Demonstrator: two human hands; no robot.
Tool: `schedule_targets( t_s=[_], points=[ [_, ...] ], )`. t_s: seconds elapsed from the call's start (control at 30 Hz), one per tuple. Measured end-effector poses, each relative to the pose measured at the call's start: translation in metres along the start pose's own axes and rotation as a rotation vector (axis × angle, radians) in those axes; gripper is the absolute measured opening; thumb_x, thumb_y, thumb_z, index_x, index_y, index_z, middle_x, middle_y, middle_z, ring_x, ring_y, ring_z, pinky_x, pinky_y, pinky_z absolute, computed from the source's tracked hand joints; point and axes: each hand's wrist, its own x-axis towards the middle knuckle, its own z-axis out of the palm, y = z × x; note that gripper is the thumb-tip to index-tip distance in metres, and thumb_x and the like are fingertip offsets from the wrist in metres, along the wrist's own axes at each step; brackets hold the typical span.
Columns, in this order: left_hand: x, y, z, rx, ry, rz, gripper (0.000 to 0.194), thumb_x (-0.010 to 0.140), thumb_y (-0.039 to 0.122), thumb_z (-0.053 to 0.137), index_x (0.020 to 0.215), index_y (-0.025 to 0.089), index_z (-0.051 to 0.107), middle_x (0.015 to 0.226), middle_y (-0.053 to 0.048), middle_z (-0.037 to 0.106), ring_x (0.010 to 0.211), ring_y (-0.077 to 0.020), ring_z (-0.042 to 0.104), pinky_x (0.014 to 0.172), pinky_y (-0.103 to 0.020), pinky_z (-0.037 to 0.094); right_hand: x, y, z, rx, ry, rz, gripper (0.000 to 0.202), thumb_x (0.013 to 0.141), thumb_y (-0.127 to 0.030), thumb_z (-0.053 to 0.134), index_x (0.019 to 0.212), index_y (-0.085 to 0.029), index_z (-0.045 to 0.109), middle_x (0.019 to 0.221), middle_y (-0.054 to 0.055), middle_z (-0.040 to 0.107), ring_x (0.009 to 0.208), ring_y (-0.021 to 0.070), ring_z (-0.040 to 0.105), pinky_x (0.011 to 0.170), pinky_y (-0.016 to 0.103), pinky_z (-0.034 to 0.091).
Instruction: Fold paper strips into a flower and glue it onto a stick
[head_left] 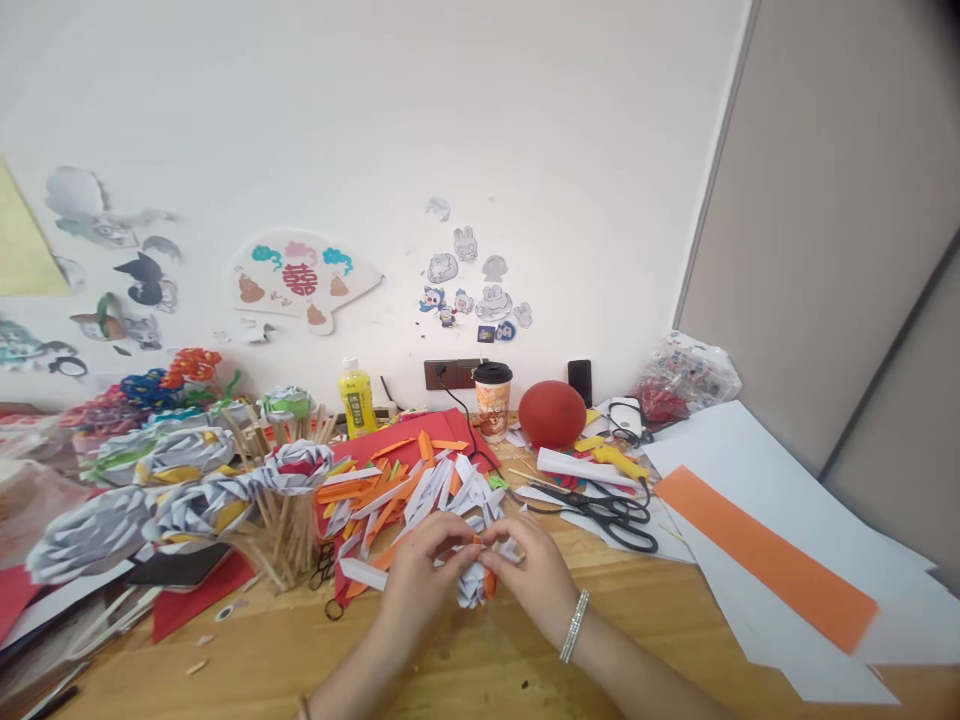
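My left hand (437, 560) and right hand (526, 562) both pinch the small white-and-orange folded-paper piece (472, 584), held over the desk (420, 672). Folded strips (409, 490) heap just beyond; black scissors (611, 515) lie to the right.

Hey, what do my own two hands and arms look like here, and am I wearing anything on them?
Both hands are ungloved, and no sleeves show. Behind your right hand, the wrist has a silvery, sparkly bracelet in several rows. Beyond your left hand, a thin brownish band just shows.
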Motion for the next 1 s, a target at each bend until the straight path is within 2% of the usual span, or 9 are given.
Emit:
schedule_targets(
  t_s=[0.2, 0.43, 0.7, 0.77, 0.87, 1.0],
  points=[
    [-0.006, -0.003, 0.005, 0.036, -0.022, 0.140, 0.014, 0.077, 0.026, 0.053, 0.075, 0.019, 0.065, 0.085, -0.007, 0.064, 0.082, -0.0177, 0.059, 0.073, -0.030, 0.048, -0.004, 0.003, 0.005, -0.001, 0.071, 0.010, 0.007, 0.069, -0.012, 0.058, 0.067, -0.019, 0.056, 0.071, 0.000, 0.059, 0.075, 0.0165, 0.053, 0.069, 0.026, 0.039],
    [-0.006, -0.014, 0.006, 0.124, -0.061, 0.107, 0.014, 0.077, 0.026, 0.055, 0.085, 0.019, 0.064, 0.085, -0.006, 0.066, 0.080, -0.0174, 0.060, 0.072, -0.029, 0.049, -0.005, 0.005, 0.006, -0.017, 0.090, -0.039, 0.011, 0.071, -0.010, 0.056, 0.065, -0.019, 0.053, 0.070, 0.000, 0.056, 0.074, 0.0159, 0.051, 0.068, 0.026, 0.039],
    [-0.006, -0.016, 0.005, 0.118, 0.061, 0.234, 0.012, 0.075, 0.027, 0.057, 0.079, 0.019, 0.065, 0.082, -0.008, 0.068, 0.082, -0.0200, 0.060, 0.077, -0.034, 0.048, -0.002, 0.004, -0.001, 0.025, 0.110, -0.162, 0.008, 0.074, -0.015, 0.056, 0.068, -0.019, 0.054, 0.070, 0.000, 0.057, 0.073, 0.0160, 0.052, 0.071, 0.028, 0.039],
    [-0.005, -0.012, 0.005, 0.085, 0.038, 0.178, 0.012, 0.072, 0.027, 0.059, 0.079, 0.019, 0.064, 0.085, -0.008, 0.066, 0.085, -0.0203, 0.059, 0.077, -0.033, 0.047, -0.003, 0.004, -0.001, 0.067, 0.111, -0.166, 0.008, 0.074, -0.014, 0.055, 0.069, -0.019, 0.054, 0.071, 0.000, 0.057, 0.073, 0.0158, 0.052, 0.070, 0.027, 0.040],
    [-0.004, -0.006, 0.004, -0.008, -0.038, -0.036, 0.017, 0.070, 0.031, 0.059, 0.080, 0.018, 0.062, 0.088, -0.007, 0.065, 0.085, -0.0204, 0.058, 0.072, -0.029, 0.047, -0.004, 0.004, -0.001, 0.121, 0.096, -0.119, 0.008, 0.074, -0.013, 0.053, 0.069, -0.019, 0.053, 0.070, 0.000, 0.056, 0.071, 0.0148, 0.052, 0.067, 0.025, 0.040],
    [-0.002, -0.001, 0.002, -0.154, -0.258, -0.275, 0.029, 0.069, 0.039, 0.057, 0.081, 0.013, 0.061, 0.076, -0.004, 0.063, 0.060, -0.0132, 0.053, 0.053, -0.021, 0.041, -0.006, 0.003, 0.000, 0.168, 0.054, -0.070, 0.007, 0.075, -0.015, 0.051, 0.069, -0.019, 0.052, 0.071, -0.001, 0.055, 0.070, 0.0140, 0.053, 0.066, 0.025, 0.040]
  ],
)
